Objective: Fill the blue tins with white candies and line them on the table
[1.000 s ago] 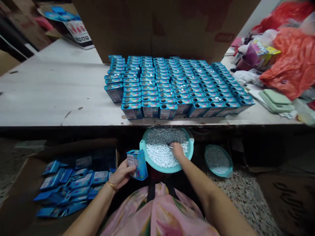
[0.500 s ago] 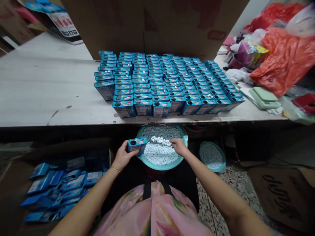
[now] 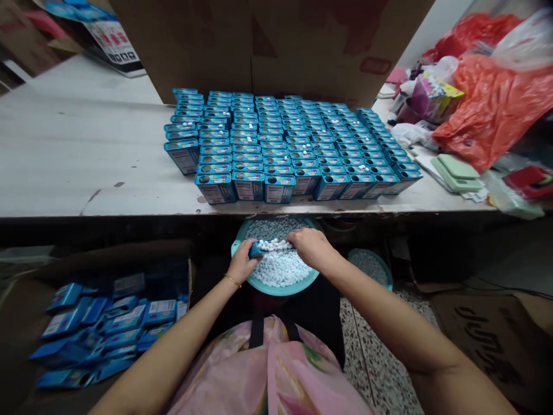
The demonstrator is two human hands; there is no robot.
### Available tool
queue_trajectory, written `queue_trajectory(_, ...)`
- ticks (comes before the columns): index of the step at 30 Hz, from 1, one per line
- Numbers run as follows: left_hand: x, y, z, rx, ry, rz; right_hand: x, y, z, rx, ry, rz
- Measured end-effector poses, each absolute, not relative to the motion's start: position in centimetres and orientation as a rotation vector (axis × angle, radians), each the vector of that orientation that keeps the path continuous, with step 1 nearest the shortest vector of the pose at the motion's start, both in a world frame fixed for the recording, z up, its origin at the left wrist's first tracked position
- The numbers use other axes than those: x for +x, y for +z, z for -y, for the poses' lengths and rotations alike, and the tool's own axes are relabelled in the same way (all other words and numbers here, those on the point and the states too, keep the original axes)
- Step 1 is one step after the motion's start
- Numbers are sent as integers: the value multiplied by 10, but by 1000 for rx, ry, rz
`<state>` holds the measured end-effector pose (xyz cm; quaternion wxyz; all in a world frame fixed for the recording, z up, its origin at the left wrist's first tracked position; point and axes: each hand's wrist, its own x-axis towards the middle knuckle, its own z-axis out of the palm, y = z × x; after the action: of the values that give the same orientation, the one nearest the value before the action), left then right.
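My left hand [image 3: 242,260] is closed round a small blue carton [image 3: 256,249] above a turquoise basin [image 3: 276,291]. Small white candies [image 3: 280,271] fill that basin. In my right hand [image 3: 309,245], closed, is what looks like a small scoop [image 3: 276,245], mostly hidden under a heap of the same candies. Its loaded end lies at the top of the carton, covering the opening from view. Just beyond, on the table, blue cartons [image 3: 280,190] stand upright in tight rows with round holes on top. A few candies lie on some of their tops.
A large cardboard box [image 3: 276,52] rises behind the rows. At lower left, another box holds loose blue cartons [image 3: 125,320]. Red plastic bags [image 3: 496,109] and a pale green scale [image 3: 458,172] sit at right. A second basin of candies [image 3: 369,268] stands on the floor.
My right hand has brought the heaped candies left to the carton's top. My left hand has moved the carton right, over the basin. The view has shifted slightly.
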<state>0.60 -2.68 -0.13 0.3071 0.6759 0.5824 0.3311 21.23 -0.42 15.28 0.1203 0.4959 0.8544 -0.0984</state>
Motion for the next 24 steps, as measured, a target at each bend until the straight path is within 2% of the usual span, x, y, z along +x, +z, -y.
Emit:
queue_trajectory(9,9,-6,21,1856,888,-1513,195,155,9,1396,-161,-2584)
queue_trajectory(18,11,-10,18,1714,923,-1503,217,166,4,1486,-200,-2545)
queue_trajectory(21,1,0,21,1625,1021,-1609,246,141,-3,1564,-182,-2492)
queue_trajectory(24,-13,6,24,1497,1137,-1660,263,89,-7,1668,-248,-2266)
